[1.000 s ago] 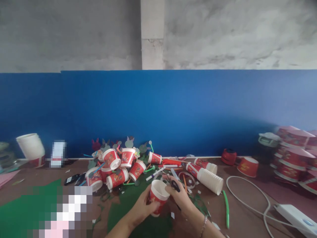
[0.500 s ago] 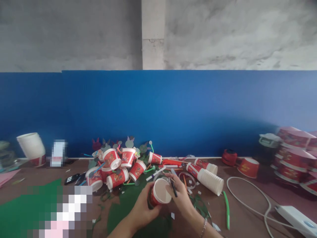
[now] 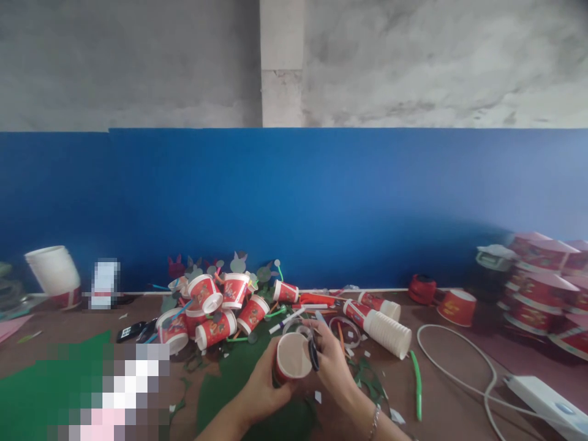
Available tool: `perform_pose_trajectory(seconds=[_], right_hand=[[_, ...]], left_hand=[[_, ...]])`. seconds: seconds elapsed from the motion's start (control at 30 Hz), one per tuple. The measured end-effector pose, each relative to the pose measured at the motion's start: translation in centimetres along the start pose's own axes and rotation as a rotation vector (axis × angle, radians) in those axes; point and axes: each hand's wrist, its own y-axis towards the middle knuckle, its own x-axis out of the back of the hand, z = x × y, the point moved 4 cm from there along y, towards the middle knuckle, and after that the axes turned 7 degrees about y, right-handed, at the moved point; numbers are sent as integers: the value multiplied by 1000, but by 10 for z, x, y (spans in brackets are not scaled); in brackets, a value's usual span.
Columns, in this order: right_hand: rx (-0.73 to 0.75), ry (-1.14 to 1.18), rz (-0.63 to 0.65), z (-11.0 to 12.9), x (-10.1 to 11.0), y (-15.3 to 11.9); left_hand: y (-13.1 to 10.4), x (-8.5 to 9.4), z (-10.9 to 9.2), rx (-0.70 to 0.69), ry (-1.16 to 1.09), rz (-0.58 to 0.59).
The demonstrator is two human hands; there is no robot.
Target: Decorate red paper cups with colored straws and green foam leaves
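My left hand [image 3: 264, 389] is wrapped around a red paper cup [image 3: 294, 356] with a white rim, its open mouth tilted toward me. Close against the cup's right side, my right hand [image 3: 333, 358] grips scissors with a black looped handle [image 3: 314, 355]; most of the blades are hidden. Just beyond the cup lie a roll of clear tape [image 3: 294, 326] and a white marker [image 3: 287, 321]. Green paper [image 3: 248, 367] spreads on the table beneath my hands.
Decorated red cups [image 3: 215, 327] with pipe cleaners and paper animal heads are heaped at centre left. Nested cups [image 3: 388, 334] lie to the right, near a green strip [image 3: 417, 386], a white cable [image 3: 452, 326] and a power strip [image 3: 546, 401]. Paper scraps [image 3: 370, 380] litter the table.
The scissors have turned in my right hand, so the black handle loop now shows beside the cup's rim. My left hand keeps hold of the cup; the view has shifted slightly.
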Motion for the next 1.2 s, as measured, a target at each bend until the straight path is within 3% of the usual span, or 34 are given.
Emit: perform_pose_trajectory(seconds=[0.13, 0.23, 0.33, 0.47, 0.67, 0.9, 1.1, 1.2], right_hand=[[-27, -5, -42, -8, -1, -1], [-51, -23, -65, -10, -3, -2], [-99, 19, -68, -9, -6, -3], [-146, 123, -63, -7, -11, -3], [-133, 105, -8, -1, -12, -8], [30, -242, 43, -2, -6, -10], [304, -593, 270, 8, -15, -22], [390, -735, 342, 11, -16, -28]], left_hand=[[-5, 4, 13, -57, 164, -138], [-9, 6, 12, -189, 367, -241], [-11, 3, 7, -288, 533, -239], [-12, -1, 1, -278, 698, -197], [-9, 6, 2, -248, 616, -226], [-1, 27, 11, -146, 638, -328], [-3, 31, 10, -155, 656, -428], [-4, 29, 10, -175, 688, -417]])
